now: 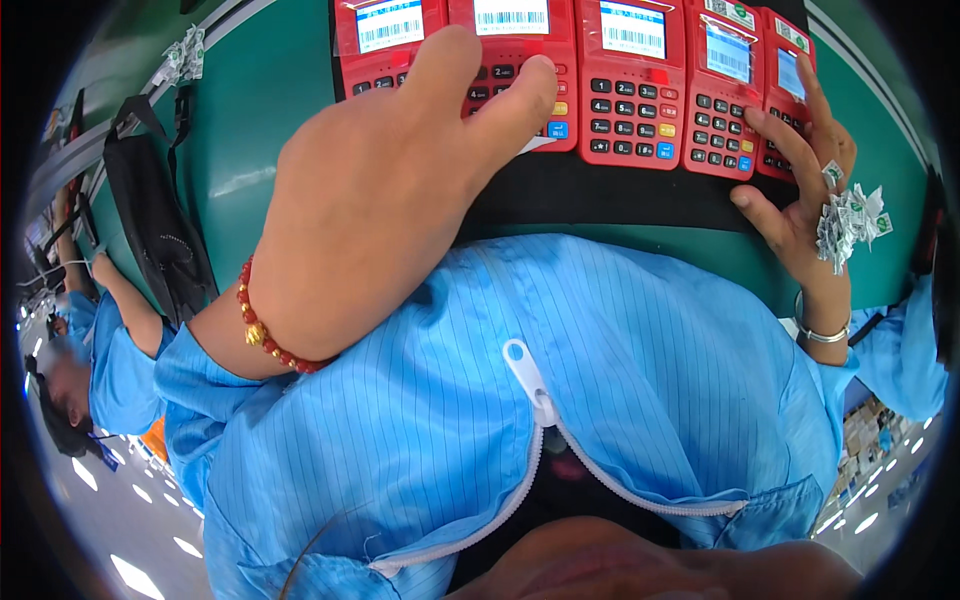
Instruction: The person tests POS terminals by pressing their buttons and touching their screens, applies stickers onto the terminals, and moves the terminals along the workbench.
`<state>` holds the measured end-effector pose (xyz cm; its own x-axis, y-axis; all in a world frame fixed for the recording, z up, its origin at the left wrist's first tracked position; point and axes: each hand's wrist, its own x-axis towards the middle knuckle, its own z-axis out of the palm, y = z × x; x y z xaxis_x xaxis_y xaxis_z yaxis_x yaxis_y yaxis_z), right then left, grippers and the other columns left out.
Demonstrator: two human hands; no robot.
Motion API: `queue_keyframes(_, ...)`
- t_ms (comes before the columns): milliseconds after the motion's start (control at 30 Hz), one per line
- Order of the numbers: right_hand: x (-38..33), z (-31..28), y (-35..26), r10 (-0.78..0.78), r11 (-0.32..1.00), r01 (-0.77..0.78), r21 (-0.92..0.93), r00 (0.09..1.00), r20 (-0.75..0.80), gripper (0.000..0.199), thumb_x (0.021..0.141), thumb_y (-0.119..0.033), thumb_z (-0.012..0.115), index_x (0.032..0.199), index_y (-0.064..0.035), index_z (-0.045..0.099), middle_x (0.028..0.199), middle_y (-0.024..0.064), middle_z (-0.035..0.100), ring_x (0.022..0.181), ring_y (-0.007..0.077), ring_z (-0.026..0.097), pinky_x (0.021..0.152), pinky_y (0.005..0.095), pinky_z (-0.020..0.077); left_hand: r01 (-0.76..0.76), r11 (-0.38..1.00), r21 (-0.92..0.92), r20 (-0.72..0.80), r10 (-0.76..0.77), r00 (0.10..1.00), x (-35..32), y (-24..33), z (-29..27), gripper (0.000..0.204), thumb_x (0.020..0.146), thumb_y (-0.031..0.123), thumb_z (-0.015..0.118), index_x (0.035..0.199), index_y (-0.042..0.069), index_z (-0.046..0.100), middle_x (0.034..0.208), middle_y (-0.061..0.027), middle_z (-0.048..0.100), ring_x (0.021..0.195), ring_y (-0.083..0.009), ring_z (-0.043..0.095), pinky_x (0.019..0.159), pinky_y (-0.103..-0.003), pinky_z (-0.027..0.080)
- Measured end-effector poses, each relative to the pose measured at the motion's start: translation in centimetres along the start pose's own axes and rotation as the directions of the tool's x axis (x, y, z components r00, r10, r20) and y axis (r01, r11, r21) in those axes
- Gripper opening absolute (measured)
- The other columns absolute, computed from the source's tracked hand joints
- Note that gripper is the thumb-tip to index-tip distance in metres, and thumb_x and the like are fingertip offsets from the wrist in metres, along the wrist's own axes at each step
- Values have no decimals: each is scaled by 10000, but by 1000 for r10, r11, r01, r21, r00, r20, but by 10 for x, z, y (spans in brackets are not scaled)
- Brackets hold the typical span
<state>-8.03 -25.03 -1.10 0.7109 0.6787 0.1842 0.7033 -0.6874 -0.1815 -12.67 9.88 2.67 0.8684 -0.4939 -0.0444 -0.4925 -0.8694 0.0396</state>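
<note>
Green tabletop (240,110), one black mat (620,200) across it, and I count five red card terminals (632,85) in a row on that mat. My left hand (370,190) blocks keys on the leftmost two, thumb and index apart; whether its hidden fingers grip anything, I cannot tell. My right hand (808,190) sits open, fingers spread at the rightmost two. Two clumps of pale scraps (850,225): one against that hand, one far left, beyond one black bag (155,200).

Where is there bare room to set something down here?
Free: green table between the black bag and left hand; black mat below the red card machines, toward the right hand. Crowded: the machine row beneath both hands.
</note>
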Motion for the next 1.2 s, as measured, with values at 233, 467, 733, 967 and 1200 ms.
queue_keyframes(233, -14, -3, -1, 61, 997, -60, -49, 998, 16, 658, 801, -656, 698, 1267, -190, 701, 1595, 146, 402, 1212, 305, 509, 1056, 413, 398, 1, 997, -75, -17, -3, 1000, 0, 8, 2, 651, 811, 3, 646, 1384, 304, 586, 996, -99, 529, 605, -263, 603, 535, -383, 516)
queue_keyframes(467, -11, -2, -5, 60, 997, -59, -41, 998, 34, 650, 808, -618, 737, 1311, -212, 672, 1623, 186, 332, 1260, 344, 478, 1061, 448, 394, 17, 992, -124, 53, -11, 999, 3, 6, -5, 709, 757, -58, 631, 1394, 249, 576, 1066, -120, 536, 733, -307, 643, 602, -400, 547)
queue_keyframes(733, -14, 4, 2, 116, 993, -116, 8, 992, 58, 688, 714, -483, 866, 1337, -302, 636, 1621, 241, 274, 1075, 379, 539, 936, 496, 445, 26, 995, -96, 81, -18, 997, 13, 12, -5, 727, 759, -76, 631, 1413, 234, 559, 1056, -134, 526, 738, -293, 639, 595, -404, 533)
queue_keyframes(967, -23, -2, -9, 69, 975, -77, -209, 997, -45, 602, 812, -635, 716, 1305, -291, 687, 1606, 183, 355, 1195, 344, 543, 1031, 451, 417, 39, 997, -60, 133, -31, 991, 14, 16, -5, 788, 730, -90, 620, 1444, 229, 528, 1090, -139, 530, 764, -296, 644, 614, -405, 550)
queue_keyframes(1200, -53, 1, -45, 299, 947, -300, -111, 954, -26, 601, 815, -534, 746, 1353, -282, 654, 1596, 153, 390, 1276, 376, 480, 1075, 473, 391, 22, 996, -82, 77, -16, 997, 10, 19, -9, 745, 745, -55, 617, 1427, 234, 537, 1086, -142, 529, 752, -319, 639, 615, -408, 539)
